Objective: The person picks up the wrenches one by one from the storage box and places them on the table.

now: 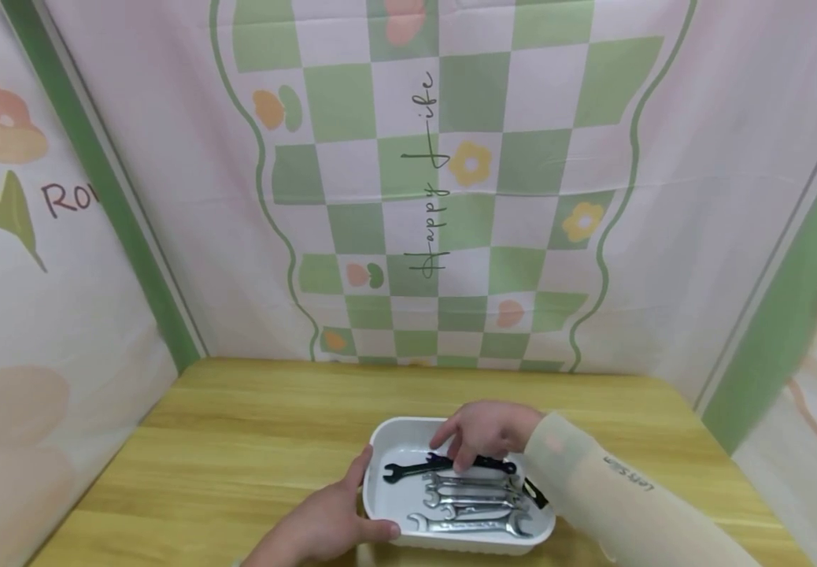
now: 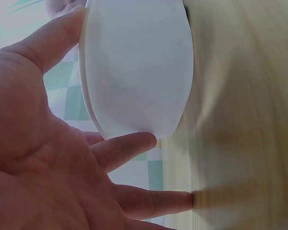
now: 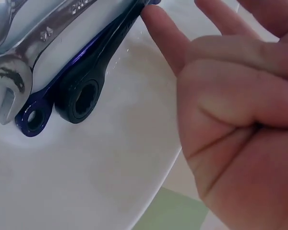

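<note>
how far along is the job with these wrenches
Looks done: several silver wrenches lie roughly side by side in the white tray. In hand: the right hand touches the dark wrenches, while the left hand rests against the tray's end. To do: perhaps lining up those dark wrenches, whose ends are staggered.

I saw a wooden table and, behind it, a pale curtain printed with green checks and yellow flowers.

1. Silver open-end wrenches: glossy metal.
2. Dark wrenches: glossy, coated-looking metal.
3. White tray: smooth, softly shiny plastic.
4. Tabletop: smooth, satin wood grain.
5. Far curtain: matt printed cloth.
6. Right sleeve: matt cloth.
</note>
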Demonstrator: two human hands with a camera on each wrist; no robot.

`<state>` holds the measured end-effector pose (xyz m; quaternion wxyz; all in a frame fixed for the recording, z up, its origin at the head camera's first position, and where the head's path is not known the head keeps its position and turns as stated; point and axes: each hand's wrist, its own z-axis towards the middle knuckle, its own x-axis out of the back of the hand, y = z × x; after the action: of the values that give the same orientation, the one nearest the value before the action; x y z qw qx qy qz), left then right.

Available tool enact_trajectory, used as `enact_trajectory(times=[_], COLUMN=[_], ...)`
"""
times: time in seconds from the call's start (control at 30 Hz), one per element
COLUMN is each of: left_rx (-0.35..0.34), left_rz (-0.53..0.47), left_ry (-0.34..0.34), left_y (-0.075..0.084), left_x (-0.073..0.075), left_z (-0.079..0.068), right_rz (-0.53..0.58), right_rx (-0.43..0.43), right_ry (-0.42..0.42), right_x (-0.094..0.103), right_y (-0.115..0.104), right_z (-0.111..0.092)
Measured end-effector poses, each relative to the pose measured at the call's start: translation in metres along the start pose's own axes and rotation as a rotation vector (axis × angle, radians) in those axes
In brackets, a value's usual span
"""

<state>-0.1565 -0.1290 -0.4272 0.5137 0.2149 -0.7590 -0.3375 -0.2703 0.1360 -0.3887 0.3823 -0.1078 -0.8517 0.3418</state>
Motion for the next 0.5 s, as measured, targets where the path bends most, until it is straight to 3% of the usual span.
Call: enact_trajectory(times=[0.37, 0.5], left_rx=[-0.051, -0.051], left_rz=[0.006, 0.008], left_ry=[0.021, 0.023], left_y=[0.001, 0.002], left_x=[-0.002, -0.001], left_z=[-0.003, -0.004], right_rz=[-0.267, -0.308], right_rx=[0.096, 0.130], right_ry=[0.058, 0.073], right_x=[-0.010, -0.013], right_y=[0.001, 0.001], right_z=[0.002, 0.003])
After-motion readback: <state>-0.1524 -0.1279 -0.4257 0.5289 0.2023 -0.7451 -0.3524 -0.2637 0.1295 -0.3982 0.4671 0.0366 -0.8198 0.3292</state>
